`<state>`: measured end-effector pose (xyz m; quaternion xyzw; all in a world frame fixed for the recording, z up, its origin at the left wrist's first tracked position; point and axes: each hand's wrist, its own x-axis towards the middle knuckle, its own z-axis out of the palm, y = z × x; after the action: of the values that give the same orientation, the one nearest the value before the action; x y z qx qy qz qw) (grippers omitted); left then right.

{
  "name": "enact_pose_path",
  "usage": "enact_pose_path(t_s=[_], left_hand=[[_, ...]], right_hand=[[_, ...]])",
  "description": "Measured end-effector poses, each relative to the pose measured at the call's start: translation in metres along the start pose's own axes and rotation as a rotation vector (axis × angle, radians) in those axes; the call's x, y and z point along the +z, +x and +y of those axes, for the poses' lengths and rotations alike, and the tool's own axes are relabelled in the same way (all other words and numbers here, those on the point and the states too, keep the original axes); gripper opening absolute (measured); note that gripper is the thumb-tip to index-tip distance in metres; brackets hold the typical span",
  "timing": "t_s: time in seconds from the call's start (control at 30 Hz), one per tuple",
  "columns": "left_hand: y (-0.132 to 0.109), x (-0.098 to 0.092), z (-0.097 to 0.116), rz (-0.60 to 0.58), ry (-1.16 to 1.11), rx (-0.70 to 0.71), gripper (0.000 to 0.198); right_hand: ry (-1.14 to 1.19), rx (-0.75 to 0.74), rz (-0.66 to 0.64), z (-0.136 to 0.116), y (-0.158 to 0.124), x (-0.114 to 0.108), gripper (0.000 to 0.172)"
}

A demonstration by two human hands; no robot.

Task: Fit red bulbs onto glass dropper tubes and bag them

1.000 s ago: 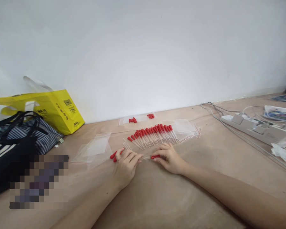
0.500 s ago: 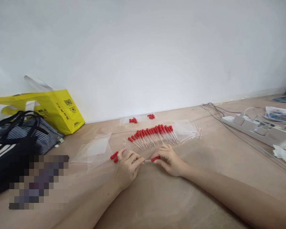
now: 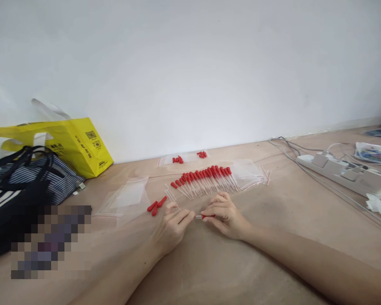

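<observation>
In the head view, both your hands rest low on the brown desk (image 3: 209, 267), close in front of you, and they meet at one small dropper (image 3: 203, 216). Your right hand (image 3: 226, 215) has a narrow grip: the thumb and the first fingers pinch the red bulb end of the dropper. Your left hand (image 3: 173, 224) also has a narrow grip, and its fingertips (image 3: 190, 214) close on the clear glass end. The dropper lies almost level between the two hands, just above the desk.

Just behind your right hand there is a row of droppers (image 3: 206, 180), side by side, with the red bulbs pointing away from you and the clear tips pointing toward you. The row lies partly on a clear bag (image 3: 250, 173). Near your left hand, on its far side, three loose red bulbs (image 3: 156, 206) lie on the desk, and a few bare glass tubes (image 3: 169, 195) lie just beside them. A second clear bag (image 3: 127, 197) lies flat to the left of these. Farther back, near the white wall (image 3: 190, 67), a small clear bag with red bulbs (image 3: 184, 159) lies flat.

At the far left a yellow bag (image 3: 73, 142) leans behind a striped bag (image 3: 28, 186). At the right a white power strip (image 3: 346, 173) lies with its cable (image 3: 288, 148).
</observation>
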<state>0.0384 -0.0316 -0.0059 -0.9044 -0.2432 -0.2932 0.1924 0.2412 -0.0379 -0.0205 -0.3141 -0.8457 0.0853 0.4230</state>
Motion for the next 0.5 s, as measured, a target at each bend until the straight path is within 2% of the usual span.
enact_pose_path(t_s=[0.2, 0.5], left_hand=[[-0.0005, 0.004, 0.0019, 0.056, -0.036, 0.032, 0.027], [-0.0015, 0.0066, 0.0047, 0.057, -0.068, 0.018, 0.026]], right_hand=[[0.059, -0.043, 0.078, 0.001, -0.0003, 0.0025, 0.005], [0.02, -0.026, 0.071, -0.0043, 0.0016, 0.0049, 0.005]])
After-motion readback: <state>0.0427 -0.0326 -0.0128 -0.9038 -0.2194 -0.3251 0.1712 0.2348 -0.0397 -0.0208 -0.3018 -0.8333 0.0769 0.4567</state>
